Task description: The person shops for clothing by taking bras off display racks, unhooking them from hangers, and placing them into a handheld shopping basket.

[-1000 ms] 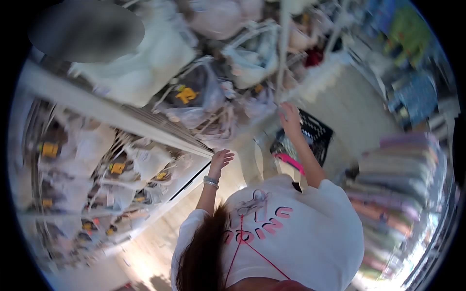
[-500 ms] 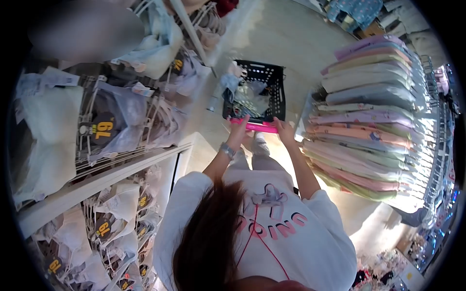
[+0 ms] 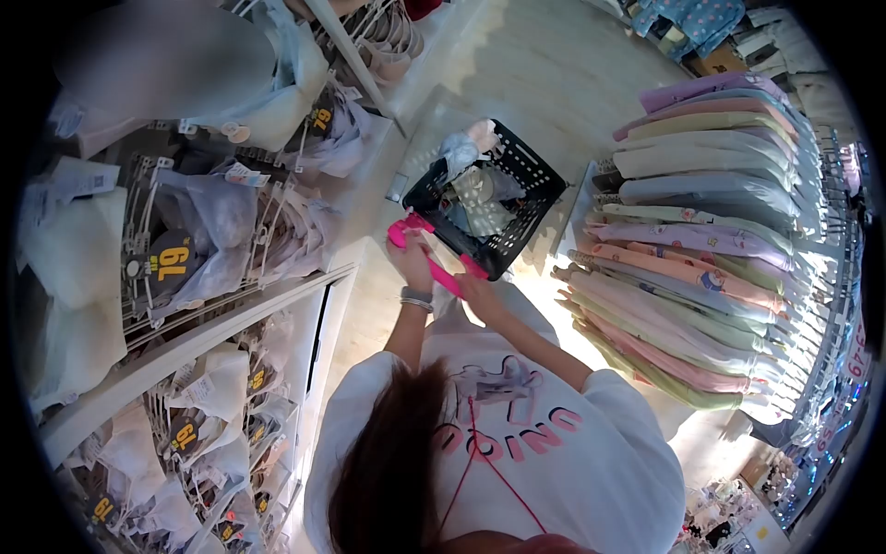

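Note:
A black perforated shopping basket (image 3: 528, 208) hangs in front of my legs, turned at an angle. Its pink handle (image 3: 445, 279) is folded toward me. My left hand (image 3: 413, 266), with a bracelet or watch at the wrist, is closed round the left part of that handle. My right hand (image 3: 482, 297) grips the handle's right part, beside the basket's near corner. Inside the basket lie several light pieces in clear wrapping (image 3: 480, 208). A pale blue and pinkish bundle (image 3: 463, 148) rests at its far left edge.
On the left, a white-framed rack (image 3: 208, 346) holds bras on hangers with black size tags. To the right stands a rail of pastel garments (image 3: 692, 222). Pale floor (image 3: 554, 55) runs between them. Blue dotted clothing (image 3: 697, 23) hangs at the far right.
The basket has swung round so it sits at a slant. Both hands have shifted left with the handle, the right one most, and the handle now slopes down to the right.

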Motion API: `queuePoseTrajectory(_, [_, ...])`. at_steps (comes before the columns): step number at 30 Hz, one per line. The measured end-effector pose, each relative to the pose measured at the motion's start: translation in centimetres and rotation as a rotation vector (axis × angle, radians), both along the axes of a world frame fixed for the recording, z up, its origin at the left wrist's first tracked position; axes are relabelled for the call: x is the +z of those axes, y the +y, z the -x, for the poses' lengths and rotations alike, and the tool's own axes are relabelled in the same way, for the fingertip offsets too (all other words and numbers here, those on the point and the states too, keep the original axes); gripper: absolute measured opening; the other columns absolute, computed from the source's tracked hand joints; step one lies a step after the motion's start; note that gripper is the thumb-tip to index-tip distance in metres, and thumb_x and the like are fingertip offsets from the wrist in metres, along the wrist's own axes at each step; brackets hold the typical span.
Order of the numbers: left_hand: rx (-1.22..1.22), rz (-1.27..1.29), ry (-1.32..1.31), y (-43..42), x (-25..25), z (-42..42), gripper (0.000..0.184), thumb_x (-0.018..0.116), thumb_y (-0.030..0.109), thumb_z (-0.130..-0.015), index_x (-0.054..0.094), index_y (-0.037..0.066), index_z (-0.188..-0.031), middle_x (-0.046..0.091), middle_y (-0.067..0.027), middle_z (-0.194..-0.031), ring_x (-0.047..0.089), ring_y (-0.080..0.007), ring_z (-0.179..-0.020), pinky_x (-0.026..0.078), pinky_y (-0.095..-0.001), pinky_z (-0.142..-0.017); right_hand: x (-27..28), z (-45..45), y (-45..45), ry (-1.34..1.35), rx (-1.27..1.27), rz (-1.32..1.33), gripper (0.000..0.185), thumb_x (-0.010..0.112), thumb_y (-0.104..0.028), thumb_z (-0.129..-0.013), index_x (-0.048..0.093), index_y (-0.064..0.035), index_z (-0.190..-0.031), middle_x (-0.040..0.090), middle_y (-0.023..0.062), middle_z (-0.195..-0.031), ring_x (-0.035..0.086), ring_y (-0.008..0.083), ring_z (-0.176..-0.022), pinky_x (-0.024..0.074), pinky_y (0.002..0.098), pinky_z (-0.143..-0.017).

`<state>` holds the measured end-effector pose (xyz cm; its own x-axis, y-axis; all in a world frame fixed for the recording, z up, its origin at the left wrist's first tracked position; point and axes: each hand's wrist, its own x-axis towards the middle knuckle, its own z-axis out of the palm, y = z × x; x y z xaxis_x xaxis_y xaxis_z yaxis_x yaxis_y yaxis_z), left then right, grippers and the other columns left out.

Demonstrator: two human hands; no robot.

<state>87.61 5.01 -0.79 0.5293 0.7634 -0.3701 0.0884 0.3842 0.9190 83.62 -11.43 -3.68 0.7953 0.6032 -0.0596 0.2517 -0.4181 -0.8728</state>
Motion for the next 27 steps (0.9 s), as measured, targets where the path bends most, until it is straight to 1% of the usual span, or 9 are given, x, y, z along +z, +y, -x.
queuePoseTrajectory(1, [-0.006, -0.039, -0.011, 0.7, -0.1, -0.1, 0.018, 0.055, 0.019, -0.092, 0.048, 0.003, -0.098, 0.059, -0.0044, -0.077, 0.049, -0.0074, -0.047, 0.037, -0.0211, -0.042, 0.7, -0.3, 0.7, 0.287, -0.046, -0.066, 0.024, 0.050, -0.017, -0.089, 0.060, 0.0008, -0.102, 0.061, 0.0180, -0.092, 0.059, 0.0328, -0.088, 0.0454, 0.0409, -0.078])
queuePoseTrajectory(4, [-0.073, -0.151, 0.075, 2.3, 0.8, -0.3, 0.017, 0.057, 0.020, -0.092, 0.052, 0.004, -0.093, 0.058, -0.0035, -0.074, 0.045, -0.0061, -0.044, 0.034, -0.0202, -0.040, -2.2, -1.2, 0.7, 0.279, -0.186, -0.171, 0.024, 0.056, -0.022, -0.087, 0.063, 0.0002, -0.089, 0.062, 0.0177, -0.084, 0.060, 0.0330, -0.083, 0.0452, 0.0424, -0.073])
queuePoseTrajectory(7, [-0.148, -0.157, 0.161, 3.8, 1.1, -0.5, 0.017, 0.057, 0.021, -0.092, 0.054, 0.004, -0.091, 0.058, -0.0040, -0.075, 0.045, -0.0062, -0.045, 0.033, -0.0201, -0.040, -6.6, -4.6, -2.8, 0.192, -0.060, 0.064, 0.023, 0.058, -0.022, -0.086, 0.063, -0.0006, -0.080, 0.063, 0.0172, -0.078, 0.061, 0.0341, -0.079, 0.0462, 0.0442, -0.071])
queuePoseTrajectory(11, [-0.171, -0.233, 0.292, 4.1, 2.2, -1.5, 0.018, 0.055, 0.016, -0.093, 0.054, 0.001, -0.102, 0.058, -0.0046, -0.070, 0.046, -0.0070, -0.042, 0.034, -0.0199, -0.038, -18.1, -8.1, -7.9, 0.246, 0.094, 0.549, 0.023, 0.053, -0.026, -0.088, 0.065, -0.0065, -0.084, 0.064, 0.0155, -0.085, 0.062, 0.0351, -0.081, 0.0496, 0.0442, -0.070])
queuePoseTrajectory(15, [-0.178, -0.279, 0.363, 4.0, 2.8, -2.4, 0.019, 0.055, 0.014, -0.092, 0.056, 0.000, -0.105, 0.057, -0.0051, -0.069, 0.046, -0.0067, -0.042, 0.033, -0.0192, -0.037, -28.0, -11.2, -9.5, 0.204, 0.078, 0.860, 0.029, 0.057, -0.030, -0.083, 0.060, -0.0030, -0.094, 0.063, 0.0176, -0.084, 0.064, 0.0336, -0.081, 0.0521, 0.0439, -0.071])
queuePoseTrajectory(18, [-0.121, -0.273, 0.438, 3.3, 2.9, -2.7, 0.020, 0.054, 0.013, -0.092, 0.056, 0.000, -0.107, 0.056, -0.0047, -0.068, 0.044, -0.0061, -0.042, 0.032, -0.0189, -0.036, -33.6, -13.4, -9.9, 0.157, 0.077, 0.932, 0.043, 0.062, -0.029, -0.078, 0.051, -0.0012, -0.109, 0.059, 0.0167, -0.097, 0.062, 0.0333, -0.087, 0.0522, 0.0447, -0.071])
queuePoseTrajectory(21, [-0.087, -0.281, 0.480, 3.0, 3.0, -3.1, 0.015, 0.054, 0.013, -0.092, 0.056, 0.001, -0.101, 0.055, -0.0047, -0.067, 0.042, -0.0055, -0.041, 0.030, -0.0189, -0.035, -37.3, -15.4, -9.3, 0.143, 0.078, 0.959, 0.039, 0.056, -0.020, -0.080, 0.048, -0.0019, -0.114, 0.058, 0.0190, -0.100, 0.060, 0.0336, -0.095, 0.0520, 0.0455, -0.072])
queuePoseTrajectory(22, [-0.072, -0.296, 0.545, 3.0, 2.8, -2.9, 0.013, 0.055, 0.014, -0.091, 0.056, 0.002, -0.092, 0.054, -0.0020, -0.065, 0.039, -0.0043, -0.041, 0.029, -0.0177, -0.037, -38.1, -16.3, -9.1, 0.261, 0.152, 1.011, 0.036, 0.053, -0.020, -0.083, 0.050, -0.0026, -0.114, 0.058, 0.0172, -0.108, 0.057, 0.0322, -0.104, 0.0495, 0.0447, -0.080])
queuePoseTrajectory(27, [0.207, -0.321, 0.591, 1.3, 2.6, -4.8, 0.006, 0.052, 0.008, -0.091, 0.054, 0.002, -0.089, 0.050, 0.0003, -0.057, 0.038, -0.0032, -0.038, 0.025, -0.0164, -0.033, -44.9, -17.8, -9.1, 0.292, 0.294, 1.146, 0.035, 0.050, -0.020, -0.086, 0.051, -0.0085, -0.120, 0.053, 0.0123, -0.123, 0.048, 0.0275, -0.119, 0.0412, 0.0449, -0.093])
